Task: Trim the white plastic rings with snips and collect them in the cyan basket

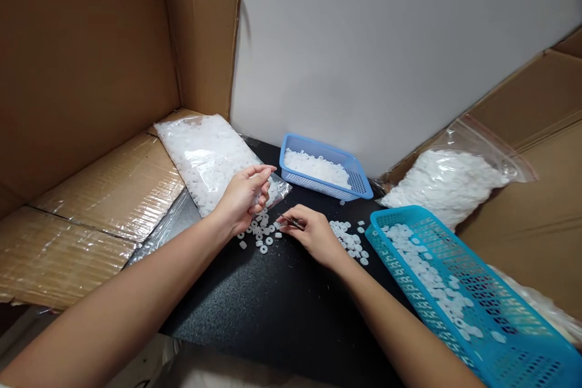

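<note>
Right hand point(313, 233) pinches dark tool point(297, 224); left hand point(245, 197) curled, contents unclear. Black table point(273, 303) stretches from rings point(259, 230) to near edge.

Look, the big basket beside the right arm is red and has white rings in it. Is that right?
Not quite: the big basket is blue, as the head view shows. It's beside the right arm, with white rings in it.

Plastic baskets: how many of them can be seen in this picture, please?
2. The lighter blue basket stands at the back, in front of the white panel; the turquoise basket is at the lower right. Both contain small white pieces.
</note>
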`<state>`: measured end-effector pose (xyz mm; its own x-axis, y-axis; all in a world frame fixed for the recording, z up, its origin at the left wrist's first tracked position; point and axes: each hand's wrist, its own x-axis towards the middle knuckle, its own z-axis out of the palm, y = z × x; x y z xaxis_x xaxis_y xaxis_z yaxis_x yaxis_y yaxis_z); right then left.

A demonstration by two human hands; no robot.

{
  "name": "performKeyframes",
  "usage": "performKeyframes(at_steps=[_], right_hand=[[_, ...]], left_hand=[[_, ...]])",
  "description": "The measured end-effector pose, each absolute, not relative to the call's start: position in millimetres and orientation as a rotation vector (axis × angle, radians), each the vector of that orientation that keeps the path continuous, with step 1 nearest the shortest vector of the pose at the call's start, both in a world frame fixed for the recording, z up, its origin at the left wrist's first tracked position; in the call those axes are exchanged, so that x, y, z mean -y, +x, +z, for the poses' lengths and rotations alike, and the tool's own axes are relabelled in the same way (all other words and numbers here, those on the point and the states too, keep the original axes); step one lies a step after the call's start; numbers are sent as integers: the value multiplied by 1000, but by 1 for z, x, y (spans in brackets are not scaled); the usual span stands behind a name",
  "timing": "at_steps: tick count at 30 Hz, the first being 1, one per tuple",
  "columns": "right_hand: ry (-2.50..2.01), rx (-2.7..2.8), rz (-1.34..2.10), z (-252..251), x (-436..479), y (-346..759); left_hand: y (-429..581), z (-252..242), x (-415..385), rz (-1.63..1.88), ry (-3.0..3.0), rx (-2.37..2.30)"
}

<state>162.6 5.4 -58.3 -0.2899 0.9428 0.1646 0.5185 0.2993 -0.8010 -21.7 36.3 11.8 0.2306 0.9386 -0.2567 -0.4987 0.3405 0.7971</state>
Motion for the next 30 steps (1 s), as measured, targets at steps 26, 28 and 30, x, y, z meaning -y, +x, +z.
performKeyframes(at_steps=[26,28,30], right_hand=[[-1085,1389,894,-8,46,178],[-1068,1374,879,-9,46,178],[-1051,1357,872,-11,46,178]], left_hand=[[-5,7,-2,468,950,-698],[-4,7,-3,506,957,-713],[-2,6,-3,557,971,-734]])
